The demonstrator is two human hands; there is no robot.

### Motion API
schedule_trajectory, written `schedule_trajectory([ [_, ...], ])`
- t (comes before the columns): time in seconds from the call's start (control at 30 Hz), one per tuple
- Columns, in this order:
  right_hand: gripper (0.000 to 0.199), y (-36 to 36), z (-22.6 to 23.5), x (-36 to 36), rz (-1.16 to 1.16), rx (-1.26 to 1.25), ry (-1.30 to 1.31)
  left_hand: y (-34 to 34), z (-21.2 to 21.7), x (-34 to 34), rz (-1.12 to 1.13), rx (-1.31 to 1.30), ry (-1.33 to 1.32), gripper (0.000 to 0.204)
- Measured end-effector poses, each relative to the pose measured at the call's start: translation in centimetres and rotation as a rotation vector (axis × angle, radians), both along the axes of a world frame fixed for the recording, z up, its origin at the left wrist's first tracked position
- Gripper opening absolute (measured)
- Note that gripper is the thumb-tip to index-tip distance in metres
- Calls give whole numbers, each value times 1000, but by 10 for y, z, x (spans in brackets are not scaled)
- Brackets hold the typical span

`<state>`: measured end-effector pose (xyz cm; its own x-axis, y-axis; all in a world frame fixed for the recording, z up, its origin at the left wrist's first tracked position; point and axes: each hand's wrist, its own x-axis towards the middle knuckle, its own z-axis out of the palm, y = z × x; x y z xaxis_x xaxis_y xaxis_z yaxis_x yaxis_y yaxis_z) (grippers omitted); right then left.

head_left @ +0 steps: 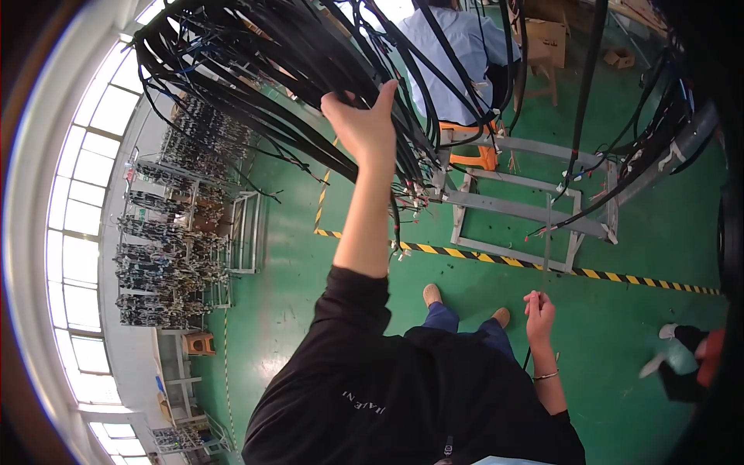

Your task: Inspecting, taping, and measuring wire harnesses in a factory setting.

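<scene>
A thick bundle of black cables [310, 46] hangs across the upper part of the view. My left hand [360, 128] is raised to it, thumb on one side and fingers on the other, with the fingertips partly hidden among the cables. Lower and to the right, my right hand [540, 311] is closed at waist height, its fingers pinched together. A thin grey strip [548, 232] runs upward just above those fingers; whether they hold it I cannot tell. Loose cable ends with small connectors [415, 194] dangle below the bundle.
A grey metal frame [527, 209] stands ahead, with more black cables [659, 147] at its right. Beyond it a person in light blue [457, 62] sits on an orange stool [474, 155]. Racks of harnesses [170, 256] line the left wall. Another person's legs [686, 349] show at right.
</scene>
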<state>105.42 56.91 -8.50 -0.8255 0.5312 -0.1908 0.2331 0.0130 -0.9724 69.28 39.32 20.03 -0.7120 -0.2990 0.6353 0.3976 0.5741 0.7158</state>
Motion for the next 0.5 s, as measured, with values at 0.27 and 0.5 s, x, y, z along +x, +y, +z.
schedule_trajectory([
  [0.27, 32, 3, 10, -17, 39, 19, -19, -30, -1, 30, -271, 218, -71, 7],
  [0.5, 32, 5, -1, -22, 31, -3, -34, -49, 27, 37, -483, 525, -337, 22],
])
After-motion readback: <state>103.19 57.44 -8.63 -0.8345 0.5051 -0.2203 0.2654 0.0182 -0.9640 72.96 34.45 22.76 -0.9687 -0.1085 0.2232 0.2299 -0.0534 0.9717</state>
